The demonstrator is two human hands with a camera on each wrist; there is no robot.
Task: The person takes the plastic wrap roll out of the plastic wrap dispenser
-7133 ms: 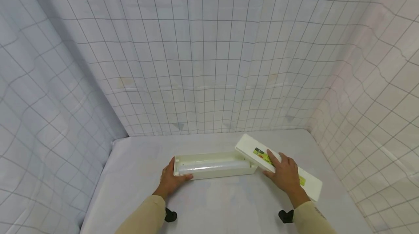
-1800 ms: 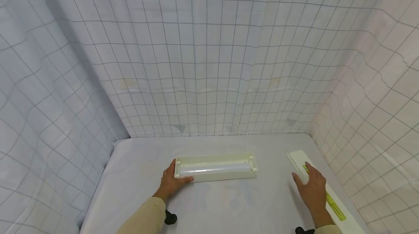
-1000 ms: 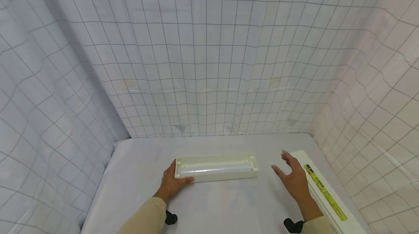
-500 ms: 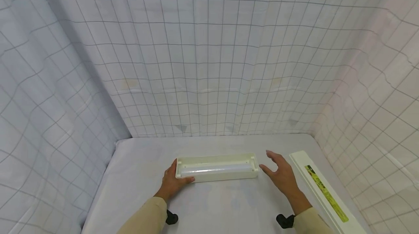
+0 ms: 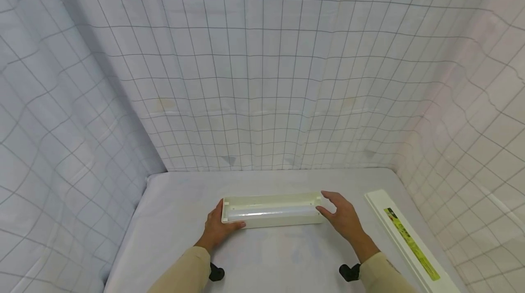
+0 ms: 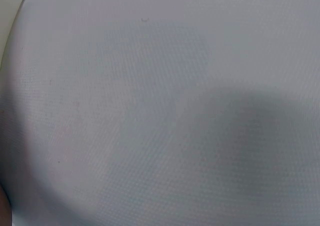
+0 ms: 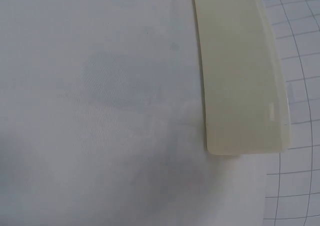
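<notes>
A long cream plastic box (image 5: 270,222) without its lid stands mid-table, its side also filling part of the right wrist view. Inside lies a shiny whitish roll (image 5: 266,212) that looks like cling film. My left hand (image 5: 217,229) grips the box's left end, thumb along the front and fingers round the far side. At the right end my right hand (image 5: 344,220) is spread in a C shape, thumb and fingertips over the rim; firm contact cannot be made out. The box lid (image 5: 381,206), with a yellow-green label, lies apart on the right.
A white cloth covers the table (image 5: 266,261). White grid-patterned curtains (image 5: 262,79) enclose it at the back and both sides. The lid lies slanted near the right curtain. Black wrist mounts (image 5: 349,272) sit below both hands.
My right hand carried the lid off to the right, let go of it, and came back left to the box's right end. My left hand kept its hold on the left end.
</notes>
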